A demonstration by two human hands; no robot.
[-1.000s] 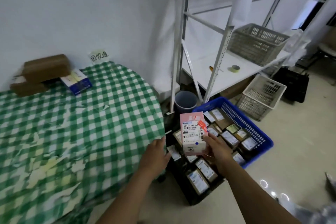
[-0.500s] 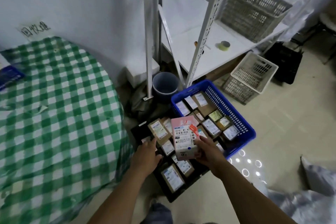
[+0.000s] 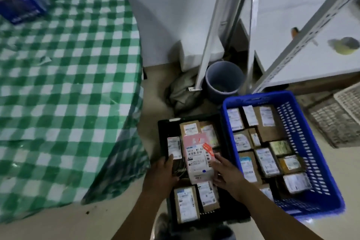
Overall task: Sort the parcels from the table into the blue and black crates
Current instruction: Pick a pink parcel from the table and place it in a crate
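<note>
So far left we've got the table [image 3: 68, 84] under its green and white checked cloth, with a blue box [image 3: 21, 8] sitting up near the top corner, a bit blurry. Moving right and down to the floor, the left hand [image 3: 163, 171] reaches into the near-left side of the black crate [image 3: 162, 134]. Its fingers are pretty much straight and the tips rest on a small white-labelled parcel [image 3: 174, 147], so it's loose and not grabbing anything. The black crate already holds a bunch of brown labelled parcels [image 3: 186, 204]. Right in the middle of it is the pink parcel [image 3: 196, 160], label up, lying over the others. We can't tell if it's fully resting on them or hanging just above. The right hand [image 3: 226, 173] has it by the lower right edge, thumb and fingers curled onto that side. Behind the crates a grey bucket [image 3: 224, 82] stands at the foot of a white shelf upright [image 3: 214, 35]. The blue crate [image 3: 311, 152] sits just beside the black one on its right, touching or nearly so, and it's packed with labelled boxes [image 3: 266, 122]. Up on the low shelf at the far right there's a blurry tape roll [image 3: 344, 46], and a white basket [image 3: 348, 103] pokes in at the edge.
</note>
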